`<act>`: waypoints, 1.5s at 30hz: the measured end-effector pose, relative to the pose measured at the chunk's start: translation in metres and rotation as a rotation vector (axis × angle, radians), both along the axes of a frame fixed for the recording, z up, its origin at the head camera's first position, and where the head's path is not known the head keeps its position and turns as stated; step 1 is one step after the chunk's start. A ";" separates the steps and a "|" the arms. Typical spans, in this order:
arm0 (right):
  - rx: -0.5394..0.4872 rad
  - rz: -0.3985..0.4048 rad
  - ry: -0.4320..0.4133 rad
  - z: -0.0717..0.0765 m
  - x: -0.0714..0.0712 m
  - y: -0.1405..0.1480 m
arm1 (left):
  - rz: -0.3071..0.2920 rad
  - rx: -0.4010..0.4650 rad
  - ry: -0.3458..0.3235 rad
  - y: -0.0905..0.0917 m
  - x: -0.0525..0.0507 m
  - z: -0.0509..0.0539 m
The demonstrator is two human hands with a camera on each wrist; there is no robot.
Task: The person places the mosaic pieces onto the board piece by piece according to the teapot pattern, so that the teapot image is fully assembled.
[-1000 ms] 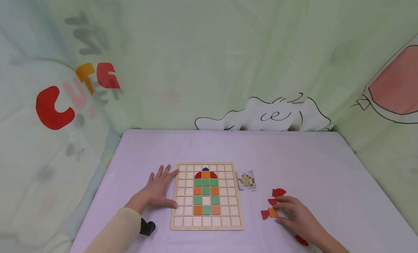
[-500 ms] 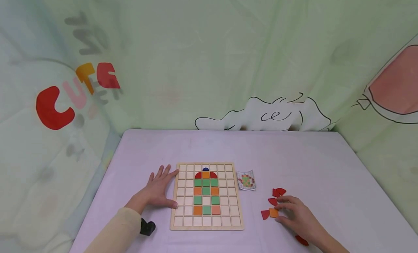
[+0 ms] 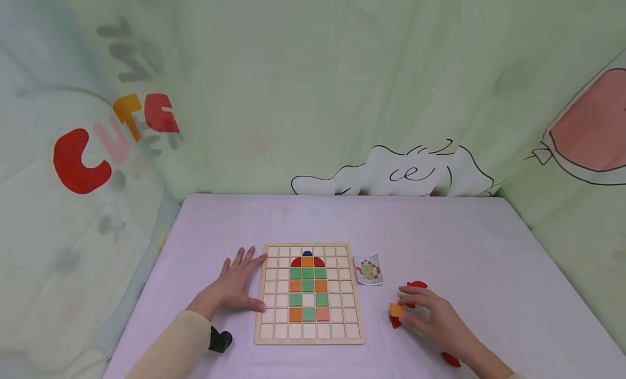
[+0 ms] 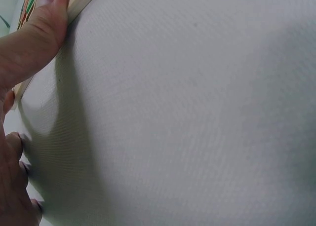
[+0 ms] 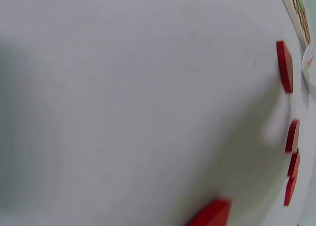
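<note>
In the head view my right hand (image 3: 437,321) pinches an orange square tile (image 3: 396,310) between thumb and fingers, above a red piece (image 3: 395,322). Fingers spread, my left hand (image 3: 235,285) rests at the left edge of the wooden grid board (image 3: 362,335). Green, orange, pink, red and blue pieces fill several cells in its middle columns. The left wrist view shows the left thumb (image 4: 42,33) on the board's edge (image 4: 81,3). No part of the right hand shows in the right wrist view, only red pieces (image 5: 285,67) on the cloth.
A small printed card (image 3: 368,269) lies just right of the board. Other red pieces lie behind the right hand (image 3: 417,284) and near its wrist (image 3: 450,359). A black object (image 3: 221,340) sits beside the left sleeve. The table (image 3: 293,219) has a pale cloth.
The right hand has moved left and slightly away from the body, carrying the orange tile off its spot beside the red pieces. The left hand and board have stayed put.
</note>
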State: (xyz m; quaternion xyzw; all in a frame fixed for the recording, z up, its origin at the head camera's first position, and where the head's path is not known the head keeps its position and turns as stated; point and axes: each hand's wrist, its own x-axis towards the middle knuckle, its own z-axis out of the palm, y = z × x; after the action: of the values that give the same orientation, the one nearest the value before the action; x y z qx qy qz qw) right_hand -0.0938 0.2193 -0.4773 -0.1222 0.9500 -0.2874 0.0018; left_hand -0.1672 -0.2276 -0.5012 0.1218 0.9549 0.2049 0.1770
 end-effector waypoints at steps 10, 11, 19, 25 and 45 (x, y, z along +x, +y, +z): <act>-0.074 0.080 -0.047 0.007 -0.012 -0.041 | -0.003 0.001 0.002 0.000 0.000 0.001; -0.073 0.091 -0.034 0.007 -0.013 -0.045 | -0.004 0.001 0.002 0.000 0.000 0.001; -0.070 0.161 -0.032 0.009 -0.019 -0.076 | -0.001 0.004 0.000 0.000 0.001 0.002; -0.078 0.203 -0.051 0.007 -0.024 -0.096 | 0.007 -0.004 -0.003 0.000 0.001 0.004; 0.028 0.213 -0.008 -0.007 -0.039 -0.158 | 0.003 0.000 0.005 0.000 -0.001 -0.001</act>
State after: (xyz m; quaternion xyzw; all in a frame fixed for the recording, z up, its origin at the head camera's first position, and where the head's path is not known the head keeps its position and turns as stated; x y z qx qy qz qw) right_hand -0.1326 0.0615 -0.4838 -0.2212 0.9356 -0.2726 0.0376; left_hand -0.1679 -0.2277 -0.5026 0.1208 0.9555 0.2050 0.1744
